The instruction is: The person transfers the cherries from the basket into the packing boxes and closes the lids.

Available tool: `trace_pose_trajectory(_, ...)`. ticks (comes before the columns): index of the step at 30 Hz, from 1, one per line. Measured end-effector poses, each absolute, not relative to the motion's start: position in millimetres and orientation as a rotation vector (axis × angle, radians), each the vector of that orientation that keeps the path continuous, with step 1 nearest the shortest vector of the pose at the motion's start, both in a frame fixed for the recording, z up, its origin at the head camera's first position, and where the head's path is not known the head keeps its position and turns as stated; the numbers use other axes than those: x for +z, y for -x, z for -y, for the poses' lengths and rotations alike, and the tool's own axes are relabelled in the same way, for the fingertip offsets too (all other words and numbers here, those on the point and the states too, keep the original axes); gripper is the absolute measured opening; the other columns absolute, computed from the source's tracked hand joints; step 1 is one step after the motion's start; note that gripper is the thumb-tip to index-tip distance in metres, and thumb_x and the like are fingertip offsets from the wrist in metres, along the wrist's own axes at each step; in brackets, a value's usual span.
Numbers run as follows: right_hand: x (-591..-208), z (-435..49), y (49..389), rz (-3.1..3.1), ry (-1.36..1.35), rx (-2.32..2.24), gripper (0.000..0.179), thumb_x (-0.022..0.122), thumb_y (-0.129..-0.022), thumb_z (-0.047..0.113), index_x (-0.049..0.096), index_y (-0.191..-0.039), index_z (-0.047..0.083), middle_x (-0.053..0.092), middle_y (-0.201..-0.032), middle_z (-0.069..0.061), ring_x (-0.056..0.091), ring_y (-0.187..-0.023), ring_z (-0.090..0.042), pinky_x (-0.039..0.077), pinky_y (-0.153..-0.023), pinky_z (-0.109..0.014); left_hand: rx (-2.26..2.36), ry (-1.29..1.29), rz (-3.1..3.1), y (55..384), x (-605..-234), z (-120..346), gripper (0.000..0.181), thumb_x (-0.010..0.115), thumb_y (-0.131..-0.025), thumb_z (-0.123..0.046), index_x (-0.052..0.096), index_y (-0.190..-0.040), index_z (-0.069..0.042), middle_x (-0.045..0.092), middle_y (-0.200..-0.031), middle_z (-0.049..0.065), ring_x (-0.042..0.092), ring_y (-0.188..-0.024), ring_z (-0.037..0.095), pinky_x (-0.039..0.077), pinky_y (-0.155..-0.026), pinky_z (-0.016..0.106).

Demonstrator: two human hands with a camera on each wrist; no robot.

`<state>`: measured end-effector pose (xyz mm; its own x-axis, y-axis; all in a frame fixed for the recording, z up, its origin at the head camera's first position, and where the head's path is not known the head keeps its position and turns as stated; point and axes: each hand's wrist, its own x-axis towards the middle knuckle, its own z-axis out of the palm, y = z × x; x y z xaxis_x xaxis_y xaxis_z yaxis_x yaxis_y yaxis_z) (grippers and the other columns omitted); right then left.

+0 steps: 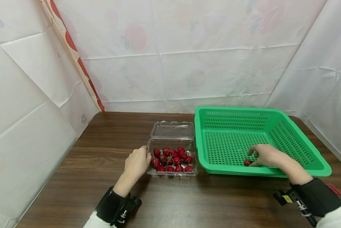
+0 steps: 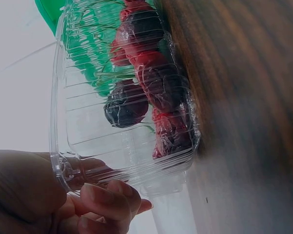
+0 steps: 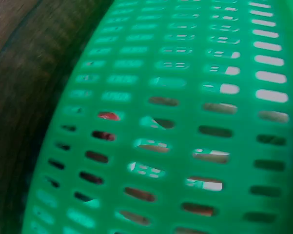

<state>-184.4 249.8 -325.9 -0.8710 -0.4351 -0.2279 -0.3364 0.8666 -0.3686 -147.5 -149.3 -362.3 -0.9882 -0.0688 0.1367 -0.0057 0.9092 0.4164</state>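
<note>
A clear plastic clamshell box point(image 1: 171, 173) stands with its lid folded back, and several dark red cherries point(image 1: 176, 160) with green stems lie inside. At its left wall my left hand point(image 1: 137, 162) pinches the rim; the left wrist view shows curled fingers point(image 2: 109, 197) against the plastic corner. My right hand point(image 1: 266, 155) reaches over the front wall into the green basket point(image 1: 233, 109). Its fingers are spread, with a gap between index finger and thumb. One cherry point(image 1: 247, 162) lies low in the basket beside the thumb; whether they touch, I cannot tell.
The basket's perforated wall point(image 3: 151, 131) hides most of the right hand in the right wrist view. The box stands close to the basket's left side on the brown wooden table point(image 1: 125, 133). White patterned sheets point(image 1: 170, 57) hang behind and on both sides.
</note>
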Motion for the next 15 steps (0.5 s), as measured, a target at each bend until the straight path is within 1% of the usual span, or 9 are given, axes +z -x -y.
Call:
trace_pose_trajectory(2, -329.1, -252.0, 185.5, -2.719, 0.573, -0.464, 0.036, 0.072, -0.071, 0.010, 0.057, -0.100, -0.006, 0.054, -0.085, -0.015, 0.053, -0.076, -0.030, 0.043, -0.059, -0.036, -0.640, -0.060, 2.926, 147.5, -362.3, 149.2, 0.016, 0.053, -0.086, -0.012, 0.060, -0.095, 0.000, 0.052, -0.059, 0.005, 0.043, -0.043, 0.017, 0.031, -0.039, 0.029)
trace_pose_trajectory(5, -332.7, -254.9, 187.2, -2.705, 0.567, -0.463, 0.032, 0.071, -0.071, 0.006, 0.058, -0.098, -0.006, 0.053, -0.083, -0.013, 0.052, -0.075, -0.029, 0.043, -0.059, -0.036, -0.644, -0.060, 2.925, 147.5, -362.2, 149.2, 0.013, 0.053, -0.086, -0.012, 0.060, -0.090, -0.001, 0.050, -0.057, 0.004, 0.042, -0.043, 0.017, 0.030, -0.039, 0.029)
trace_pose_trajectory(9, -335.8, -257.5, 189.1, -2.703, 0.562, -0.453, 0.031, 0.072, -0.070, 0.004, 0.058, -0.096, -0.006, 0.053, -0.081, -0.012, 0.052, -0.074, -0.027, 0.042, -0.058, -0.036, -0.646, -0.056, 2.923, 147.7, -362.2, 149.1, 0.011, 0.053, -0.086, -0.012, 0.058, -0.085, -0.003, 0.047, -0.054, 0.003, 0.041, -0.043, 0.017, 0.030, -0.038, 0.029)
trace_pose_trajectory(15, -336.5, -256.9, 190.7, -2.678, 0.546, -0.435, 0.023, 0.070, -0.071, 0.002, 0.060, -0.091, -0.004, 0.052, -0.078, -0.009, 0.049, -0.068, -0.021, 0.039, -0.056, -0.034, -0.650, -0.055, 2.925, 147.6, -361.4, 148.7, 0.010, 0.053, -0.086, -0.012, 0.058, -0.084, -0.003, 0.047, -0.054, 0.003, 0.042, -0.042, 0.017, 0.030, -0.038, 0.029)
